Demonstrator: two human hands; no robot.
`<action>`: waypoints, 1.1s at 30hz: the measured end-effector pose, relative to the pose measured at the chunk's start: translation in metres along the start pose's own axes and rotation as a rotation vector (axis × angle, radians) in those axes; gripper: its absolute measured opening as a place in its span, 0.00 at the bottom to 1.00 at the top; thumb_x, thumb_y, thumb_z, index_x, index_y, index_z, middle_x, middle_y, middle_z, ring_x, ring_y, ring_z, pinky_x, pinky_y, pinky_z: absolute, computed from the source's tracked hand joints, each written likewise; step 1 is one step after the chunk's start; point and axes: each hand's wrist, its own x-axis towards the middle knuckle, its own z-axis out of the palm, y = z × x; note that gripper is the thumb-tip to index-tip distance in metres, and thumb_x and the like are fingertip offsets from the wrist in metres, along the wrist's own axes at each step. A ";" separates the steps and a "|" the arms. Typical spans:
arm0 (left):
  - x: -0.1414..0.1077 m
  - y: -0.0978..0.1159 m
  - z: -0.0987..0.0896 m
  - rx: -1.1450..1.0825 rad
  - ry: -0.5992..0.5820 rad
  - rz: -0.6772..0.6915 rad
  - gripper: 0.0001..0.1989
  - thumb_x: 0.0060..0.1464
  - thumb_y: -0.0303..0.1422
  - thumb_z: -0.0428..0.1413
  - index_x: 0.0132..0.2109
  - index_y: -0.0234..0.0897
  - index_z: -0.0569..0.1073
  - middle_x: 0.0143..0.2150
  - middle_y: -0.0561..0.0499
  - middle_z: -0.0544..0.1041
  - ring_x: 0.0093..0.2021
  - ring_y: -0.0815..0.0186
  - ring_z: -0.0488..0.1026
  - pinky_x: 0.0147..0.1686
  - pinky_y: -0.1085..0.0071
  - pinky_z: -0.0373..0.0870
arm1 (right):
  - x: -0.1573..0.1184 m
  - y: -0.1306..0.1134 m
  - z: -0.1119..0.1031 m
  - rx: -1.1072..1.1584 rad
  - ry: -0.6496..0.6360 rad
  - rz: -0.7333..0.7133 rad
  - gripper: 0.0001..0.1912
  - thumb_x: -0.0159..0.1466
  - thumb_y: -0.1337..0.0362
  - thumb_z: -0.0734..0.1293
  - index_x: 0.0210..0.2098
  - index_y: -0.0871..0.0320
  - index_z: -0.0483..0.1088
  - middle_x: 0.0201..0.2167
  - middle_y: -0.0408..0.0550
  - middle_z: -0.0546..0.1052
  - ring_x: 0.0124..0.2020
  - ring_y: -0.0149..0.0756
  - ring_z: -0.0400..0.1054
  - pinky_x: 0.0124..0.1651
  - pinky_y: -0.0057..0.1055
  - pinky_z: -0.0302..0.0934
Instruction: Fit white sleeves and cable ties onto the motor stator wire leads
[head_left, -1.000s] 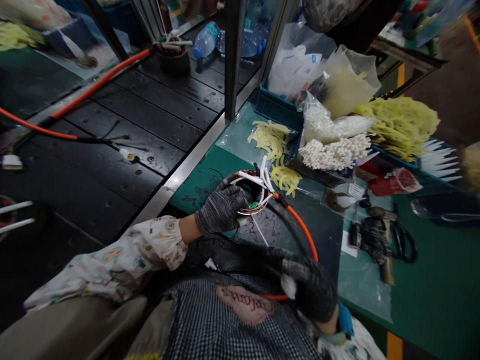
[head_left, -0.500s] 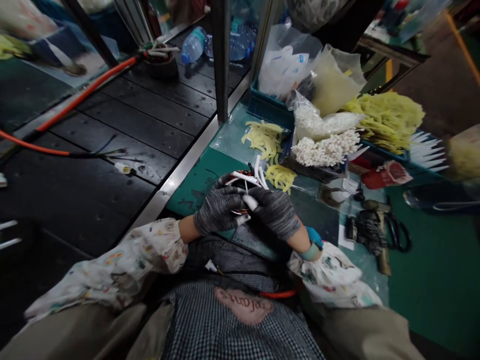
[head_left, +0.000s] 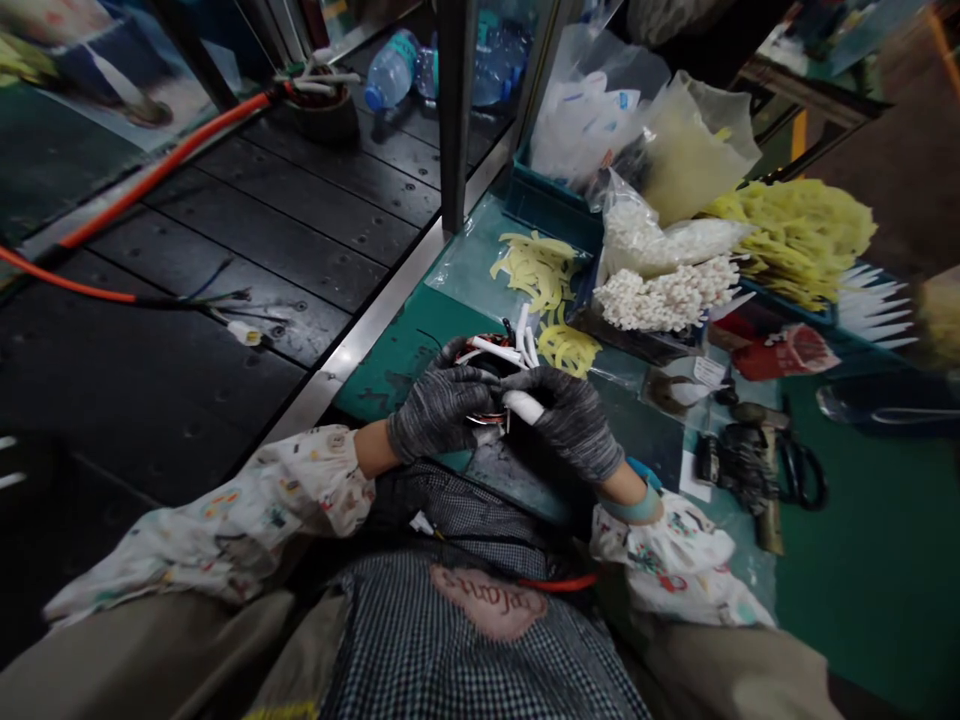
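Note:
In front of my apron a round wound motor stator [head_left: 491,345] shows orange-copper windings, a dark centre and white sleeved leads [head_left: 526,335] at its far edge. My left hand [head_left: 435,410], in a grey glove, is closed around its left side. My right hand [head_left: 574,415], also gloved, is pinched at the near right of the stator, its fingertips close to those of the left. A white covering or piece [head_left: 523,406] shows at the right thumb; which one I cannot tell. Whatever lies between the right fingertips is hidden.
Yellow curved strips [head_left: 540,270] lie beyond the stator. Bins behind hold white sleeves [head_left: 664,295], yellow pieces [head_left: 802,235] and plastic bags. A tool [head_left: 750,465] and black-handled scissors [head_left: 806,475] lie right. Left, a metal edge [head_left: 352,350] borders a dark slatted conveyor with an orange cable [head_left: 165,160].
My right hand has shifted slightly right, and its white-covered thumb has drawn away from the stator's middle. The left hand keeps its hold. The whole view has shifted slightly.

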 end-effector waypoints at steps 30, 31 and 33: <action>-0.003 -0.027 -0.017 0.036 -0.268 0.105 0.07 0.71 0.41 0.66 0.52 0.50 0.85 0.60 0.55 0.87 0.65 0.57 0.81 0.87 0.40 0.43 | 0.031 0.019 0.004 -0.452 0.331 -0.158 0.14 0.79 0.59 0.61 0.56 0.56 0.75 0.54 0.60 0.82 0.54 0.48 0.79 0.63 0.49 0.76; -0.003 -0.031 -0.023 0.082 -0.294 0.145 0.07 0.70 0.42 0.67 0.53 0.52 0.85 0.61 0.55 0.86 0.67 0.57 0.80 0.86 0.40 0.46 | 0.027 0.021 0.001 -0.478 0.316 -0.134 0.16 0.77 0.57 0.64 0.60 0.58 0.74 0.56 0.62 0.82 0.55 0.49 0.80 0.63 0.49 0.76; 0.000 -0.036 -0.038 0.205 -0.331 0.216 0.11 0.70 0.39 0.68 0.57 0.57 0.85 0.60 0.54 0.86 0.65 0.57 0.79 0.81 0.46 0.61 | 0.021 0.026 0.001 -0.528 0.265 -0.086 0.25 0.71 0.56 0.73 0.64 0.61 0.74 0.56 0.63 0.84 0.52 0.52 0.82 0.60 0.48 0.79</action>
